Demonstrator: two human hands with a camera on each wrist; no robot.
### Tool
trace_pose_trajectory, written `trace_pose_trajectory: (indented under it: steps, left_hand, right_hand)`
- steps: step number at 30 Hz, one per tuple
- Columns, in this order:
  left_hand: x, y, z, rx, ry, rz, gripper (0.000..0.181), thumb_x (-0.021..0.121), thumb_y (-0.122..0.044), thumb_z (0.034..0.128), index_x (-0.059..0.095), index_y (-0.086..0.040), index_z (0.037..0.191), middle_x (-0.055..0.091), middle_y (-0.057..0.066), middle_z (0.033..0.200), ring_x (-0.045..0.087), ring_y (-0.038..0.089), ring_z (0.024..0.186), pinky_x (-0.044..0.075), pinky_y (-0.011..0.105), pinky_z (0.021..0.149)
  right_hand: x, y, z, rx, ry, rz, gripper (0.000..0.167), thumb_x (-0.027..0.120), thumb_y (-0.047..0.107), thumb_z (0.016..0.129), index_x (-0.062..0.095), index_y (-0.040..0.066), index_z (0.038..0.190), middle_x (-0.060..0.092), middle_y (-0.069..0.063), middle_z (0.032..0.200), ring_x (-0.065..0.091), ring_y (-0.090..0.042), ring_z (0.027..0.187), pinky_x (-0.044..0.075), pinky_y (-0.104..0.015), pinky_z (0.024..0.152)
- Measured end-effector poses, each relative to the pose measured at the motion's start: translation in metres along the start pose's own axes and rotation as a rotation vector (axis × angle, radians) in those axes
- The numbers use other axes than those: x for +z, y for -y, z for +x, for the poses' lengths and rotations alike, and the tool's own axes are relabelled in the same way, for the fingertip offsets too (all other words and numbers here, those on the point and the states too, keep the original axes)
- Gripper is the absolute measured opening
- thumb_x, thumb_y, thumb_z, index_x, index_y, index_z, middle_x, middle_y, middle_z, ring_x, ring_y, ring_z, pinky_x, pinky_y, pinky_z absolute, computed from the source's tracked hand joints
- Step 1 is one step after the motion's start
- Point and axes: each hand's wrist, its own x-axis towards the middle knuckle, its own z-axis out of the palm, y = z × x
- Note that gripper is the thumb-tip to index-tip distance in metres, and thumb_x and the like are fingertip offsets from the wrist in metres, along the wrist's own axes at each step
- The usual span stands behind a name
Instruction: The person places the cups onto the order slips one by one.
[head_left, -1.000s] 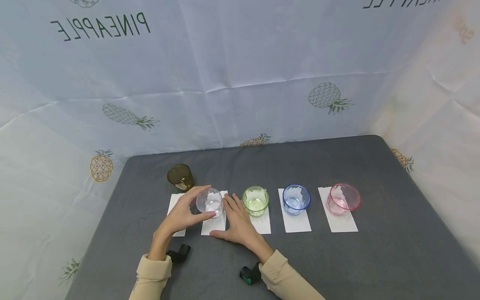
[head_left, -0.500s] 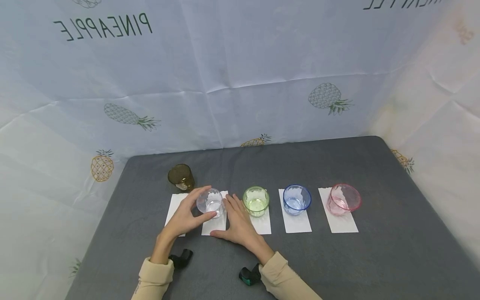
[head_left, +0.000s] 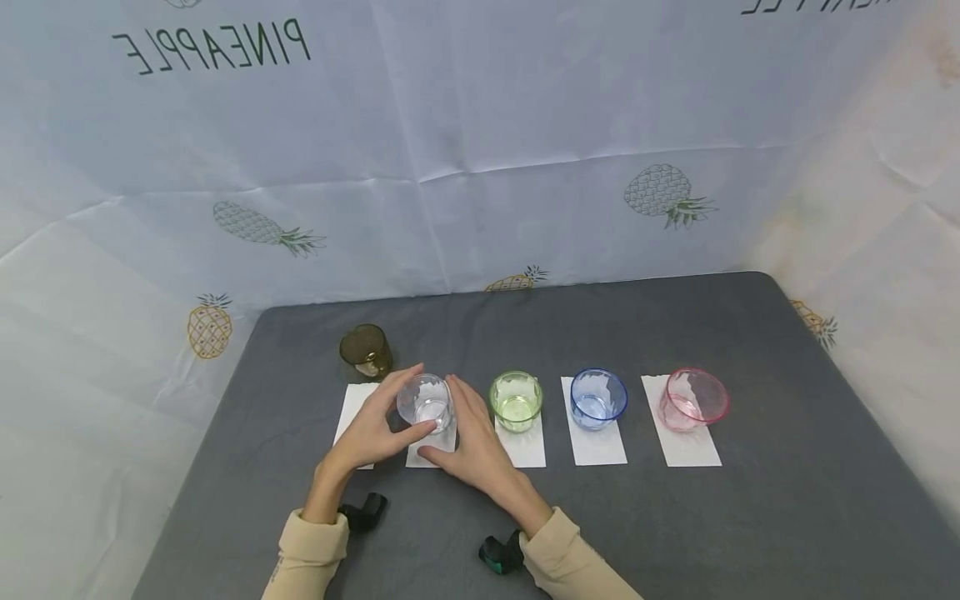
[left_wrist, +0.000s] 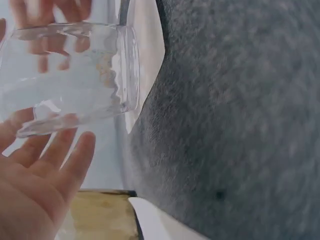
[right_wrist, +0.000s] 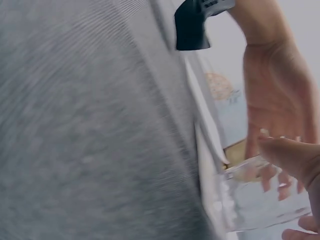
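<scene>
A clear glass cup (head_left: 426,402) stands upright over the second white paper slip (head_left: 423,455) from the left. My left hand (head_left: 372,429) curves round its left side, thumb in front and fingers behind, and holds it. On the cup's other side is my right hand (head_left: 480,450), its fingers fairly straight along the wall and its thumb lower, in front. Whether those fingers touch the glass is hard to tell. In the left wrist view the clear cup (left_wrist: 75,75) lies between both hands. The right wrist view shows part of the clear cup (right_wrist: 260,200) beyond my right thumb.
Behind my left hand stands a brown glass cup (head_left: 367,352), near the leftmost paper slip (head_left: 352,408). To the right, a green-rimmed cup (head_left: 516,402), a blue-rimmed cup (head_left: 597,400) and a pink-rimmed cup (head_left: 692,400) stand on slips on the grey table (head_left: 787,517).
My right hand's fingers have moved up and left, closer to the clear cup, and its thumb has risen slightly. My left hand keeps its place round the cup. The head view shifts a little.
</scene>
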Motion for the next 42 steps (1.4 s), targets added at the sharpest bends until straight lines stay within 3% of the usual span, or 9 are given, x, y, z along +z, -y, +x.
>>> trace_pose_trajectory:
  steps: [5, 9, 11, 15, 20, 28, 35, 42]
  left_hand:
    - [-0.017, 0.001, -0.004, 0.037, -0.051, -0.002, 0.077, 0.079, -0.011, 0.0879, 0.042, -0.010, 0.156, 0.049, 0.021, 0.151, 0.052, 0.038, 0.135, 0.051, 0.061, 0.103]
    - [-0.040, 0.002, -0.004, 0.057, -0.122, 0.049, 0.074, 0.079, -0.005, 0.0866, 0.047, -0.009, 0.153, 0.053, 0.016, 0.148, 0.056, 0.028, 0.129, 0.054, 0.046, 0.104]
    - [-0.054, 0.002, 0.000, 0.050, -0.152, 0.085, 0.074, 0.080, -0.005, 0.0857, 0.048, -0.007, 0.152, 0.054, 0.017, 0.147, 0.056, 0.025, 0.128, 0.053, 0.044, 0.103]
    - [-0.083, 0.002, 0.007, 0.011, -0.167, 0.113, 0.076, 0.080, -0.005, 0.0860, 0.045, -0.008, 0.153, 0.049, 0.019, 0.150, 0.051, 0.032, 0.131, 0.048, 0.057, 0.107]
    - [-0.106, 0.010, 0.016, -0.011, -0.100, 0.127, 0.079, 0.078, -0.007, 0.0874, 0.040, -0.008, 0.156, 0.040, 0.022, 0.156, 0.043, 0.046, 0.138, 0.040, 0.070, 0.109]
    - [-0.116, 0.034, 0.028, -0.059, 0.022, 0.145, 0.083, 0.079, -0.016, 0.0879, 0.036, -0.012, 0.158, 0.033, 0.020, 0.161, 0.033, 0.046, 0.147, 0.034, 0.069, 0.115]
    - [-0.116, 0.049, 0.031, -0.082, 0.094, 0.116, 0.086, 0.081, -0.017, 0.0869, 0.034, -0.012, 0.159, 0.030, 0.020, 0.163, 0.029, 0.047, 0.149, 0.029, 0.070, 0.117]
    - [-0.115, 0.051, 0.034, -0.085, 0.114, 0.114, 0.087, 0.081, -0.019, 0.0863, 0.034, -0.011, 0.159, 0.031, 0.021, 0.162, 0.029, 0.047, 0.149, 0.028, 0.071, 0.118]
  right_hand:
    - [-0.006, 0.014, 0.002, -0.022, -0.025, 0.054, 0.100, 0.089, 0.030, 0.080, 0.033, 0.002, 0.159, 0.036, -0.018, 0.163, 0.034, -0.038, 0.152, 0.036, -0.058, 0.120]
    - [-0.012, 0.029, 0.003, -0.053, -0.040, 0.112, 0.097, 0.088, 0.032, 0.081, 0.036, 0.007, 0.158, 0.036, -0.011, 0.164, 0.031, -0.034, 0.155, 0.034, -0.059, 0.121]
    - [-0.013, 0.037, 0.004, -0.074, -0.039, 0.138, 0.095, 0.087, 0.033, 0.082, 0.037, 0.010, 0.159, 0.036, -0.009, 0.165, 0.030, -0.032, 0.156, 0.032, -0.059, 0.123]
    - [-0.011, 0.049, 0.007, -0.132, -0.019, 0.160, 0.092, 0.085, 0.033, 0.084, 0.036, 0.013, 0.159, 0.038, -0.006, 0.164, 0.031, -0.027, 0.156, 0.031, -0.056, 0.125]
    - [-0.001, 0.063, 0.010, -0.211, 0.010, 0.124, 0.091, 0.084, 0.033, 0.085, 0.035, 0.012, 0.159, 0.039, -0.008, 0.163, 0.034, -0.028, 0.154, 0.035, -0.053, 0.123]
    - [0.029, 0.076, 0.009, -0.377, 0.032, 0.011, 0.086, 0.081, 0.038, 0.088, 0.039, 0.006, 0.156, 0.045, -0.008, 0.158, 0.040, -0.023, 0.150, 0.040, -0.039, 0.122]
    - [0.053, 0.073, 0.008, -0.343, 0.076, -0.023, 0.074, 0.074, 0.038, 0.094, 0.042, 0.010, 0.155, 0.046, -0.004, 0.157, 0.041, -0.018, 0.149, 0.040, -0.033, 0.121]
    - [0.065, 0.065, 0.012, -0.285, 0.105, -0.084, 0.074, 0.067, 0.045, 0.097, 0.042, 0.008, 0.156, 0.045, -0.007, 0.160, 0.038, -0.027, 0.153, 0.039, -0.040, 0.122]
